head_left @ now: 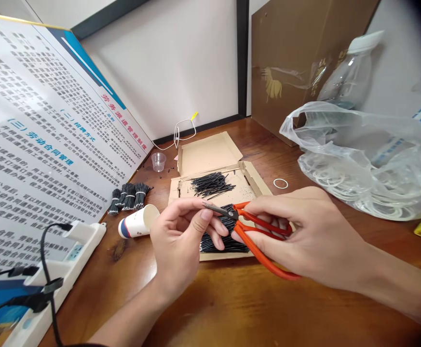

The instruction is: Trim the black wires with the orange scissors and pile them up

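Red-handled scissors (264, 241) are in my right hand (307, 231), its fingers through and around the handles. Their dark blades point left and reach the fingertips of my left hand (181, 241). That hand has its thumb and index finger pinched together at the blade tips; whatever sits between them is too small to make out. Behind and beneath both hands lies an open cardboard box (241, 185). One pile of thin black strips (212, 184) rests in its back part, and another pile (224, 243) lies nearer, partly covered by my left hand and the scissors.
Left of the box are tied black bundles (132, 195), a paper cup (140, 222) on its side and a small clear cup (158, 162). A power strip (61, 274) stands front left. To the right are a white ring (280, 183) and a plastic bag (362, 164) of white rings.
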Motion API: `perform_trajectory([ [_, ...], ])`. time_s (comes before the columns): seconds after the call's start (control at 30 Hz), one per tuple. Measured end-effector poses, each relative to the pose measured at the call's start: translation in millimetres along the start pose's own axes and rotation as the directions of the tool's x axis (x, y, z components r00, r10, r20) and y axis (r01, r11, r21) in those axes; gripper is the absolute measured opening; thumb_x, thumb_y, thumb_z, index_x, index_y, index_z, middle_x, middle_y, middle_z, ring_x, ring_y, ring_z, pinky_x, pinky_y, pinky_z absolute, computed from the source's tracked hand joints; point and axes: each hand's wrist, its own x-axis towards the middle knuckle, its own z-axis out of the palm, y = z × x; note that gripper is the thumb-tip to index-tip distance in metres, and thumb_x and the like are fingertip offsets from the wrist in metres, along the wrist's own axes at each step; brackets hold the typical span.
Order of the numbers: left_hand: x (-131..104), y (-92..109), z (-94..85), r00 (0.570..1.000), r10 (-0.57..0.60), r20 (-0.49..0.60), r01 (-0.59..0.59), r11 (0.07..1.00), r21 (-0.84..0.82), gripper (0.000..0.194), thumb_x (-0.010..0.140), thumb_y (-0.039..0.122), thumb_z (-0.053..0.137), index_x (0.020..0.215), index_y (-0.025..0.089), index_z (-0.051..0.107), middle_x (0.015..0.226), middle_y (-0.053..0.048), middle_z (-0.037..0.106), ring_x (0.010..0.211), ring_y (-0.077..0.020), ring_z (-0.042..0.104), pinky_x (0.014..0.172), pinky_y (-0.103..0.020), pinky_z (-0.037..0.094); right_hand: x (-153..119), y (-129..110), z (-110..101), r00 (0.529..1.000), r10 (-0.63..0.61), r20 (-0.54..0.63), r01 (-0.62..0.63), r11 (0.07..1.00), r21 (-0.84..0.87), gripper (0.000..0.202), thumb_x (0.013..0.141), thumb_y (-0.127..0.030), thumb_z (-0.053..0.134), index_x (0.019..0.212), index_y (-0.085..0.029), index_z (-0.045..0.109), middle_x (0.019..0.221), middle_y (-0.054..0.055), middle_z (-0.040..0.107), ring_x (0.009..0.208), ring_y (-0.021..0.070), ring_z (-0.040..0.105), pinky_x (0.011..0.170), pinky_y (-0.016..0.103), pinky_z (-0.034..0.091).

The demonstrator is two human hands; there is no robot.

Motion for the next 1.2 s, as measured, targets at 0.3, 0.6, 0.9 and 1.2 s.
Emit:
perform_trajectory([
  [0.3,-0.5,0.0,0.6,0.999,0.050,0.007,-0.050,0.999,-0.003,0.001,0.089,0.014,0.071,0.089,0.013,0.070,0.084,-0.008,0.077,0.058,-0.0163,0.072,0.047,-0.024,0.060,-1.9,-2.2,2.4,1.000,0.018,0.009,-0.018,0.996,0.084,0.014,0.077,-0.013,0.064,0.063,-0.018,0.062,0.049,-0.007,0.046,0.042,0.0050,0.035,0.041,0.019,0.029],
  [0.6,0.0,0.8,2.2,0.996,0.088,-0.011,-0.088,0.996,-0.003,0.004,0.087,0.014,0.074,0.085,0.013,0.071,0.085,-0.008,0.077,0.060,-0.0165,0.073,0.050,-0.024,0.061,-2.4,-2.4,5.1,0.999,0.038,-0.014,-0.036,0.995,0.094,0.018,0.084,-0.023,0.064,0.066,-0.018,0.062,0.048,-0.006,0.044,0.042,0.0061,0.032,0.040,0.022,0.027],
  [0.9,2.3,1.8,3.8,0.989,0.145,-0.007,-0.145,0.989,0.032,0.007,0.085,0.016,0.076,0.082,0.014,0.070,0.084,-0.006,0.075,0.060,-0.0143,0.072,0.053,-0.023,0.062,-3.5,-3.1,6.3,1.000,0.031,-0.002,-0.031,0.996,0.087,0.024,0.086,-0.026,0.065,0.064,-0.018,0.059,0.051,-0.005,0.048,0.044,0.0059,0.033,0.042,0.021,0.029],
  [1.2,2.9,-0.5,0.3,0.976,0.219,0.016,-0.220,0.974,0.050,0.005,0.085,0.012,0.075,0.084,0.015,0.071,0.090,-0.006,0.075,0.064,-0.0129,0.073,0.061,-0.023,0.063,-3.4,-2.5,6.8,1.000,0.009,0.001,-0.009,0.997,0.071,0.022,0.087,-0.023,0.061,0.066,-0.017,0.062,0.050,-0.005,0.046,0.044,0.0059,0.032,0.042,0.022,0.028],
])
